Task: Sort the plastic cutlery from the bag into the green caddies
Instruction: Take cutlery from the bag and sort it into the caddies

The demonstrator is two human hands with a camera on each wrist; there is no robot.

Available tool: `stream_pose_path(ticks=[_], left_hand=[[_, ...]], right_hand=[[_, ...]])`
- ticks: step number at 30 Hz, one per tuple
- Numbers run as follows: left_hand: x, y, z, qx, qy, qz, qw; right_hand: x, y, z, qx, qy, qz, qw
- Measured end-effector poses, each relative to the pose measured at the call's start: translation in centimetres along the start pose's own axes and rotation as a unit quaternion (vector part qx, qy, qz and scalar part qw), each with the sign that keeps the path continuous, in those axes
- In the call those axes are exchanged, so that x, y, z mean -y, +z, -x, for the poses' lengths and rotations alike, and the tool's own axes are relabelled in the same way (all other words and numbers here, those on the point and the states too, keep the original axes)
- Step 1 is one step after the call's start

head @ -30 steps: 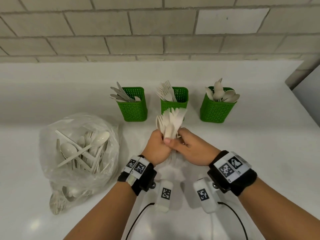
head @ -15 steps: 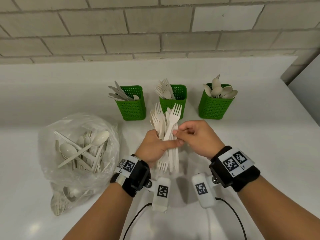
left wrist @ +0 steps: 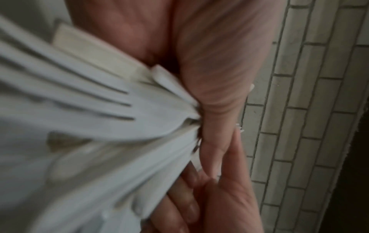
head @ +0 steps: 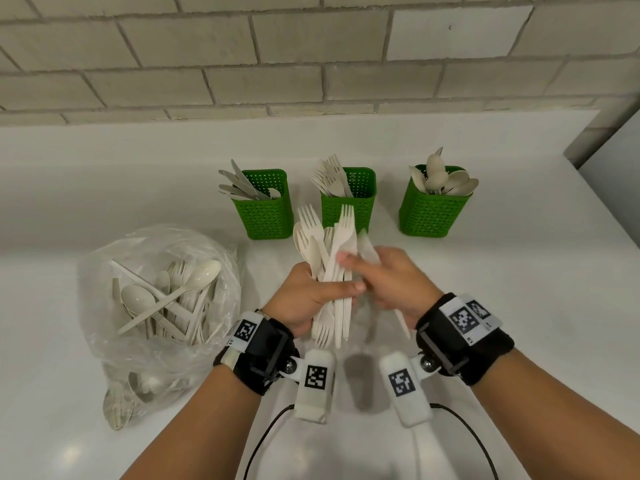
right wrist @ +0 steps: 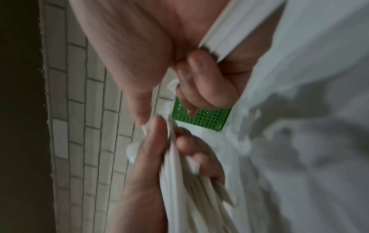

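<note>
My left hand (head: 329, 289) grips a mixed bundle of cream plastic cutlery (head: 332, 258), mostly forks, some pointing up and some down, above the counter in front of the caddies. My right hand (head: 367, 271) holds a plastic knife (head: 367, 249) along its palm with curled fingers, while its fingertips (head: 346, 261) touch the bundle. In the right wrist view the knife handle (right wrist: 229, 31) runs through the curled fingers. The left wrist view shows fork tines (left wrist: 89, 107) blurred and close. Three green caddies stand behind: knives (head: 268, 216), forks (head: 349, 202), spoons (head: 433, 213).
A clear plastic bag (head: 156, 296) with several spoons, forks and knives lies on the white counter (head: 519, 306) to my left. A brick wall (head: 311, 64) rises behind the caddies. The counter ends at a corner on the far right.
My right hand went from pinching a fork in the bundle to holding a knife along its palm, fingertips back on the bundle. The left hand keeps its grip.
</note>
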State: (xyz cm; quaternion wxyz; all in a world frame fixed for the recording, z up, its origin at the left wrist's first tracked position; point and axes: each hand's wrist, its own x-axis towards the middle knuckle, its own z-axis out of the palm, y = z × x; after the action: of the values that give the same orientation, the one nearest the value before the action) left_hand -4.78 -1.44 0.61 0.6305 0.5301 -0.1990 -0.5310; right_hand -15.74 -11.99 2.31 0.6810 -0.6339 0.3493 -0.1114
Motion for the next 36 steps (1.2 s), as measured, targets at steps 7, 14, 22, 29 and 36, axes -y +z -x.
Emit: stream_pose_path(ticks=[7, 14, 22, 29, 36], left_hand=[[0.0, -0.2, 0.3, 0.01, 0.028, -0.001, 1.0], [-0.1, -0.5, 0.1, -0.02, 0.022, 0.016, 0.999], [-0.1, -0.5, 0.2, -0.023, 0.008, -0.027, 0.999], [-0.6, -0.8, 0.1, -0.025, -0.071, -0.028, 0.997], [-0.5, -1.2, 0.1, -0.005, -0.081, -0.023, 0.996]], right_hand=[[-1.0, 0.3, -0.2, -0.027, -0.067, -0.018, 0.997], [-0.9, 0.4, -0.6, 0.005, -0.033, 0.0, 0.999], [-1.0, 0.0, -1.1, -0.019, -0.031, -0.014, 0.999], [-0.3, -1.0, -0.1, -0.058, -0.192, 0.153, 0.968], [0.7, -2.2, -0.4, 0.045, -0.255, 0.289, 0.922]])
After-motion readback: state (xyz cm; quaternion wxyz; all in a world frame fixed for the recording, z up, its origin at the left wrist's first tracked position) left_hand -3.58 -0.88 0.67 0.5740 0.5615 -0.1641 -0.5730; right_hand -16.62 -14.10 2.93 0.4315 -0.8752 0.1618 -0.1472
